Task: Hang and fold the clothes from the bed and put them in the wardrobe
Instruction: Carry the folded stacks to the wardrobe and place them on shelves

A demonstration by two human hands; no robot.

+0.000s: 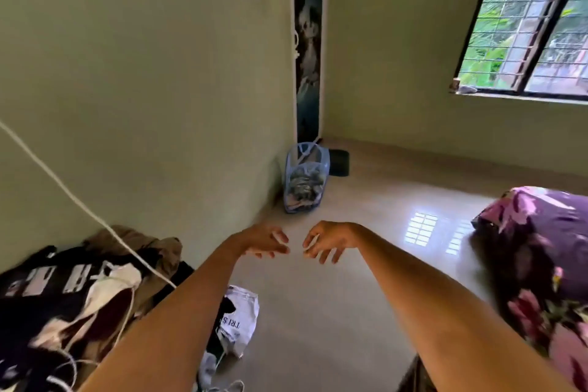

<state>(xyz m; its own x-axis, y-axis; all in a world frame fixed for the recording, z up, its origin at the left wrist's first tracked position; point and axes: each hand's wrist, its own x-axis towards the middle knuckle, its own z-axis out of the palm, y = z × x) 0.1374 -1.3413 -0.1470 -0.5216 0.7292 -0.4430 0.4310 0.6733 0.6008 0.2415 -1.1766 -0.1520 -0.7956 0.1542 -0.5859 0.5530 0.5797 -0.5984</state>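
The left hand [264, 242] and right hand [327, 242] hover over the floor, fingers loosely apart, holding nothing. The clothes [63, 296] lie heaped low left, perhaps on a bed's edge. No garment is in hand, so the next move is probably to pick one up.

Both arms outstretched, left hand [264, 240] and right hand [327, 240] empty, fingers loosely spread.

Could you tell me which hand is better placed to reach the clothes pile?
Probably left: the left hand, open and empty, is nearer the clothes pile; the right hand, also empty, is toward the purple bedding.
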